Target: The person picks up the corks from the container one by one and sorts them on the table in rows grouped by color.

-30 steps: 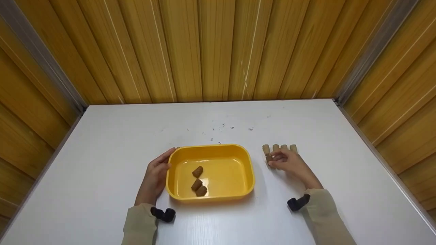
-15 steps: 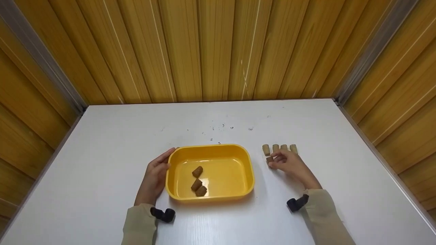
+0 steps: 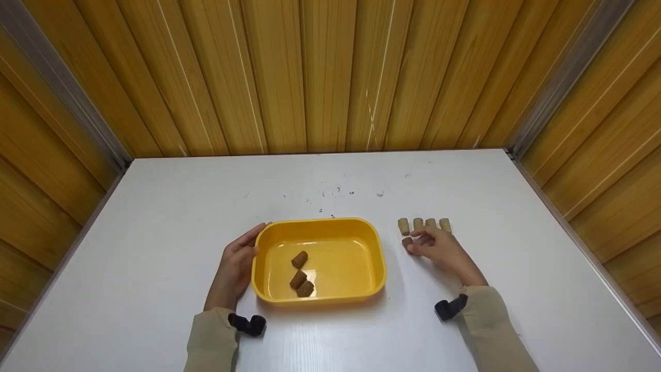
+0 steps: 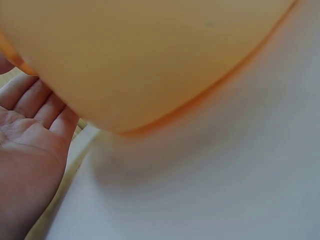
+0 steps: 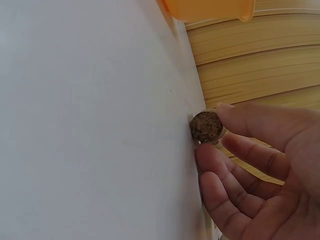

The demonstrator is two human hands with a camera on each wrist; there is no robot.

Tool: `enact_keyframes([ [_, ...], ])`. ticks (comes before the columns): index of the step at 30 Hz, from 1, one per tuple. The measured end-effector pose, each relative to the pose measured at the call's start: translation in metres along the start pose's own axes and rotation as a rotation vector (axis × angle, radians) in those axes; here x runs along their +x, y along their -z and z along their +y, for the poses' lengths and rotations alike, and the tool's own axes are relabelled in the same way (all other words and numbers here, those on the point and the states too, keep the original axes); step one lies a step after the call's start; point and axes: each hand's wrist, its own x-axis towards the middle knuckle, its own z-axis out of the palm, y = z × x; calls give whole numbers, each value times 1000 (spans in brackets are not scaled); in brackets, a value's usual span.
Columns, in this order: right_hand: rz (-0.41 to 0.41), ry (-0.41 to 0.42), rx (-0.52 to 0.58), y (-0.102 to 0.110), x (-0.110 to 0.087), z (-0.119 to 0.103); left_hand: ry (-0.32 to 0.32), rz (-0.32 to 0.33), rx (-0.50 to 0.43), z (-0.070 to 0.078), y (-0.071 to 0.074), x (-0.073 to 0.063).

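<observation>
My left hand (image 3: 235, 263) grips the left end of a yellow plastic tub (image 3: 382, 258), thumb at the rim and fingers along the outer wall. In the left wrist view those fingers (image 4: 37, 102) lie against the tub's side (image 4: 140, 65). Three brown corks, one of them this cork (image 3: 299, 260), lie in the left part of the tub. Right of the tub, my right hand (image 3: 439, 250) pinches another brown cork (image 3: 407, 243) at the tabletop. The right wrist view shows this cork's speckled round end (image 5: 207, 126) beside the thumb of the hand (image 5: 270, 170).
Several pale tan corks, the leftmost being this cork (image 3: 403, 226), form a row just beyond my right hand. Dark specks mark the white table (image 3: 181, 206) behind the tub. Yellow wood-look panels (image 3: 330, 77) enclose the table's back and sides.
The brown cork at my right hand has shifted slightly and now lies a little apart from the leftmost tan cork. My left hand and the tub have stayed in place.
</observation>
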Motion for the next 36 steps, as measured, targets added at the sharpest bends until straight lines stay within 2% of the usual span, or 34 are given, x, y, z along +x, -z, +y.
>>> enact_keyframes([
  [5, -8, 24, 2, 1, 0, 1, -1, -8, -4, 0, 0, 0],
  [14, -13, 14, -8, 3, 0, 0, 3, -1, 7, 1, -1, 1],
  [22, -8, -18, 52, 9, 1, -2, -3, 2, 13, 0, 0, 2],
  [31, 41, 101, 121, 12, -1, -12, 4, 13, -19, -1, -1, 0],
  [36, 27, 101, 144, 13, -2, -24, 1, 20, -27, -1, -1, -1],
])
